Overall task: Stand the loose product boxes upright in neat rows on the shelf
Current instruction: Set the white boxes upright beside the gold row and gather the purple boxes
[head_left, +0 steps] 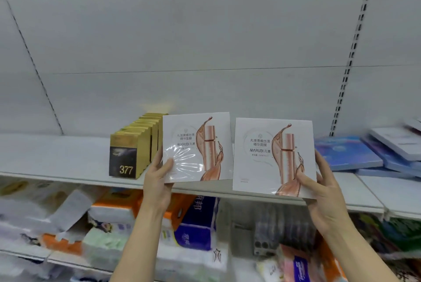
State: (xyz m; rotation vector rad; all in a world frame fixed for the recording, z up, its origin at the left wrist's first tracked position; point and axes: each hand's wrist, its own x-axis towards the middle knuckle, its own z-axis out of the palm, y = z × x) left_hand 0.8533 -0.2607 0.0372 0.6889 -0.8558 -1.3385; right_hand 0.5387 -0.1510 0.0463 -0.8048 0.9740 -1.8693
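**Holding two white boxes up at the shelf front**

Gripping one flat box apiece, you have them face-out over the front lip of the shelf. Your left hand pinches the lower left corner of the left white box, thumb across its face, fingers behind. Your right hand clasps the lower right corner of the right white box the same way. The left one stands about upright just beside the row of gold boxes; the right one hangs lower, in front of the shelf edge.

Judging by the glare, both are film-wrapped, so expect them light, stiff and slick. A corner pinch may let them swing; holding along the side edges should seat them squarer.

Whether the left box's bottom edge touches the shelf is hidden by your hand. Farther right, blue boxes lie flat in a loose pile, cut off by the frame. The goods on the lower shelf are blurred
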